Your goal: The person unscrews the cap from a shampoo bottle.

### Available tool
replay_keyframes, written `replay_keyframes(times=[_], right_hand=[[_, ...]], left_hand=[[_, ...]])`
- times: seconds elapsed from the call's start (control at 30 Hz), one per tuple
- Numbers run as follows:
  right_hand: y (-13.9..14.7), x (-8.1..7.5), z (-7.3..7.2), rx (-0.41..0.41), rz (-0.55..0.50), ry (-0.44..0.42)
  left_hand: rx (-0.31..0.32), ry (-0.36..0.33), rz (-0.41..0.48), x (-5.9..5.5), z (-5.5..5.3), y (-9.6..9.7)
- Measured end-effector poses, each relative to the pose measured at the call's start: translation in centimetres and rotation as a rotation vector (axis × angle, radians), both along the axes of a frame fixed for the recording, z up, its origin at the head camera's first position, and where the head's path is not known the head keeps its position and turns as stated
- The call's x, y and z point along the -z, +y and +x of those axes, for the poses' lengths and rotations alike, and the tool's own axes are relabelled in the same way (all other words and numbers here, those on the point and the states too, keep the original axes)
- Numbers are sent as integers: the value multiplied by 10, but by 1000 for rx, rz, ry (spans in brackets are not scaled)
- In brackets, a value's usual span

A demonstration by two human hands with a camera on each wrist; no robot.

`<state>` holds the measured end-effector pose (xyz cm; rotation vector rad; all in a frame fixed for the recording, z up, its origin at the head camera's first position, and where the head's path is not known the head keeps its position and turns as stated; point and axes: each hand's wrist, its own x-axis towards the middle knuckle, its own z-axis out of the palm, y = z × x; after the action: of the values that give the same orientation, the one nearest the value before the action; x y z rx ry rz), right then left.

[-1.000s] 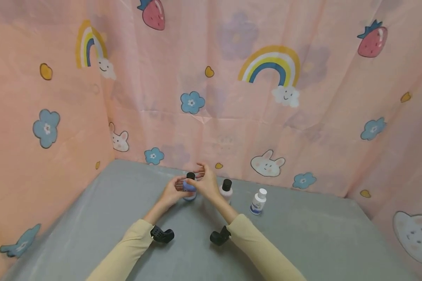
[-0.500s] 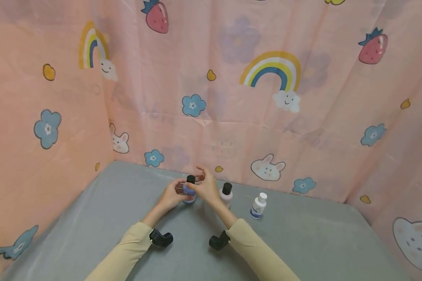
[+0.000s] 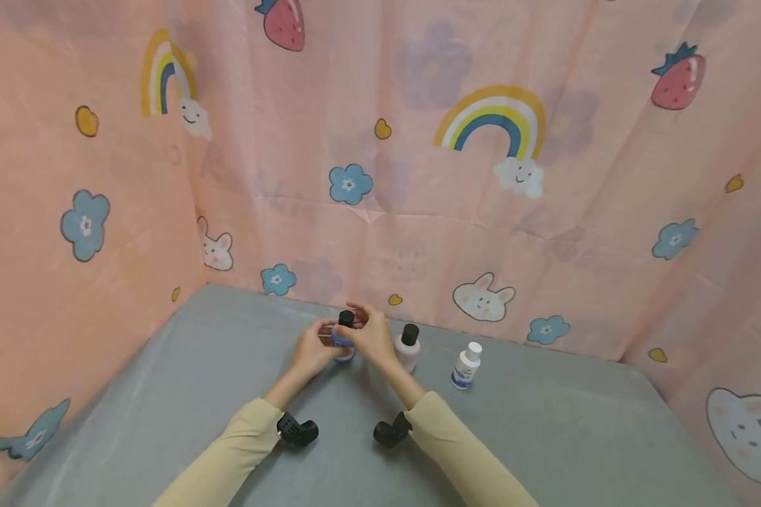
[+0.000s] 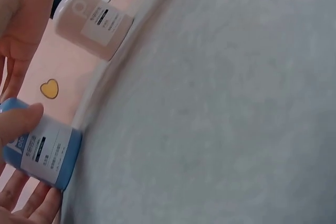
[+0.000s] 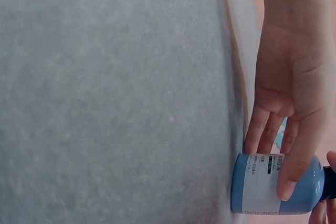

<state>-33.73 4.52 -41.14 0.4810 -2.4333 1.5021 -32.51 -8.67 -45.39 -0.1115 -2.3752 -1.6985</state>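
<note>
We see a glossy plastic left bottle (image 5: 303,199) with a smooth label (image 5: 260,186), a matt, cloth-like tabletop (image 3: 545,429) and a creased far curtain (image 3: 406,211).

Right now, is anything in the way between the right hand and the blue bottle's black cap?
Nothing visible. The right hand is close beside the black cap of the blue bottle. The left hand grips the bottle lower down. The pale pink bottle and white bottle stand off to the right.
</note>
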Motion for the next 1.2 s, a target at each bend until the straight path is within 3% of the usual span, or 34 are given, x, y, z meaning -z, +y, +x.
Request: replay_keyframes(times=[0.53,0.73,1.0,1.2], right_hand=[[-1,4,-1,17,-75,82],[0,0,2,48,-57,65],[0,-7,4,54,-129,63],[-2,-7,6,49,-165,42]], left_hand=[[27,47,-14,-4,4,1],[3,64,-9,-4,4,2],[19,114,53,-5,6,0],[7,144,46,-3,9,-3]])
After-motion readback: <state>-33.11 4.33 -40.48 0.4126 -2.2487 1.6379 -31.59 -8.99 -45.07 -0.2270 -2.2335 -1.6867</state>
